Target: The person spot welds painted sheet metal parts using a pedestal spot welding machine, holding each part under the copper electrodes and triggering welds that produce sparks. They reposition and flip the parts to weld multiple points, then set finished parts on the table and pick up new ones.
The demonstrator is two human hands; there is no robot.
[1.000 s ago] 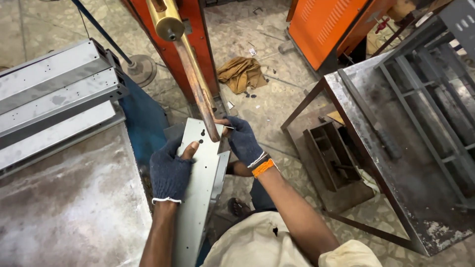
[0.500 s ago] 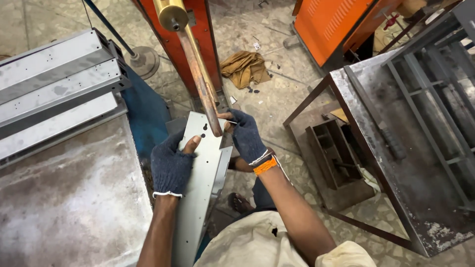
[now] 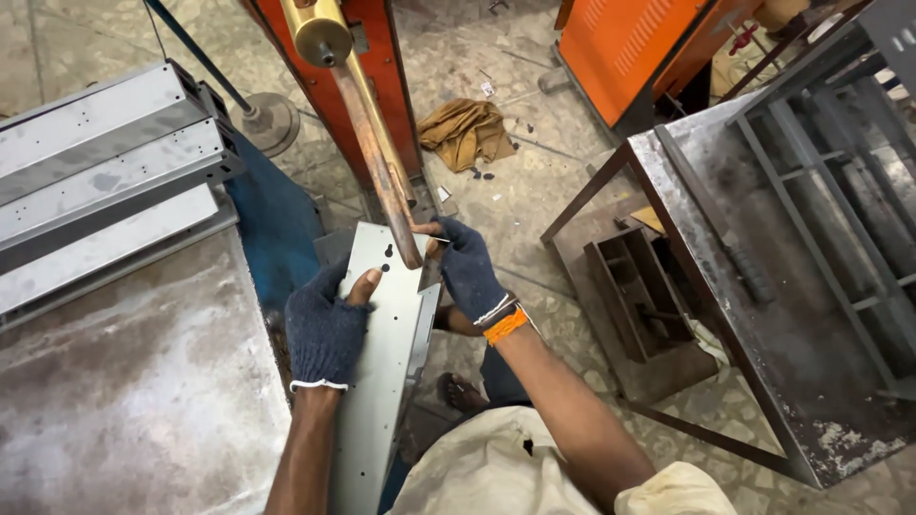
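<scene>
Grip, left: left hand (image 3: 324, 329) in a dark knit glove, fingertips bare, closed over the left edge of the panel (image 3: 386, 362), thumb lying on its top face.
Grip, right: right hand (image 3: 469, 270), gloved the same, pinches the panel's far right corner just beside the rod (image 3: 377, 162).
Stack: grey folded panels (image 3: 105, 162) lie on the worn steel surface (image 3: 124, 401) at the left.
Panel: long, narrow grey sheet-metal strip with folded edges and punched holes, running from the person's lap up to the rod tip, which sits on its far end.
Rod: copper-coloured bar slanting down from a brass fitting on the red machine (image 3: 367, 67).
Handling: likely stiff along its length thanks to the folds, fairly light, smooth and a little slippery; cut edges look sharp, so gloves suit it.
Hold: best taken by the folded long edges, one hand each side, clear of the rod tip.
Right side: rusty steel frame table (image 3: 754, 315); brown rag (image 3: 463, 129) on the floor.
</scene>
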